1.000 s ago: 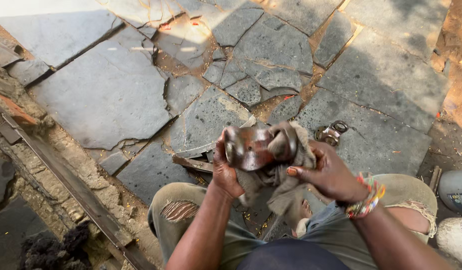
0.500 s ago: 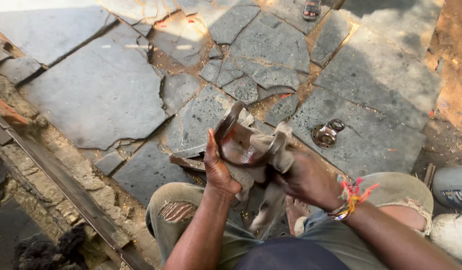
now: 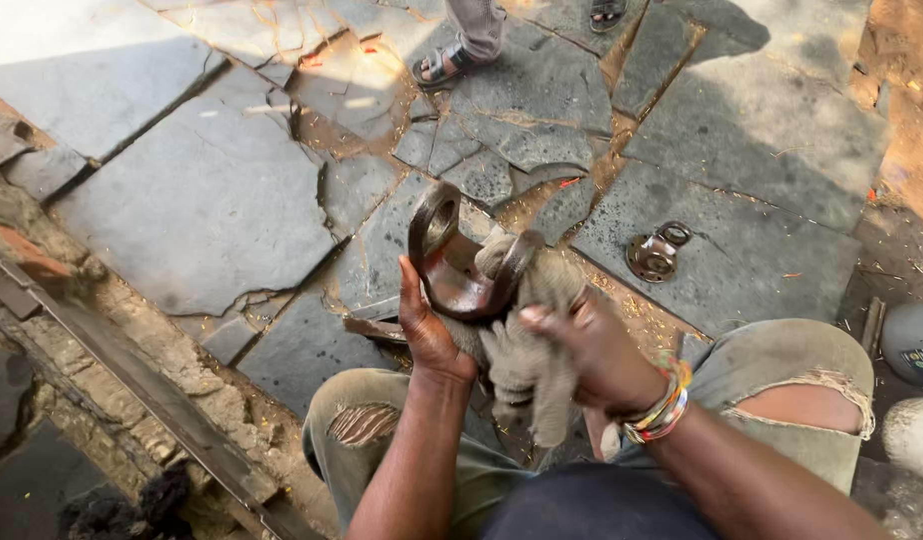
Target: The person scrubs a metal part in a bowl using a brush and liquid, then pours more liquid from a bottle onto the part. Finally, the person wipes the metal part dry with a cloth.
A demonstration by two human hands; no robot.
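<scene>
- The left hand (image 3: 432, 335) is wrapped around the lower curve of a rusty metal yoke (image 3: 460, 262), a U-shaped forging with a round eye at each arm tip, gripping it from below and to the left.
- The right hand (image 3: 592, 350) is clenched on a grey rag (image 3: 527, 350), pressing it against the yoke's right arm; the cloth bunches between the two hands and hangs down past the wrists.
- The yoke sits in the air just above the person's knees, between both hands, its open end pointing away from the body.
- Judging by its thick walls, the yoke is likely heavy and wholly stiff; its brown surface looks grimy and perhaps greasy, so it could slip in a bare palm. The base of the U, where the left hand already sits, seems the surest hold.
- The rag is soft and limp and takes any shape.
- Beyond the right hand, a small round metal flange (image 3: 657, 253) lies on the cracked stone paving (image 3: 202, 200).
- Far ahead of the hands, another person's sandalled foot (image 3: 444, 65) stands on the slabs.
</scene>
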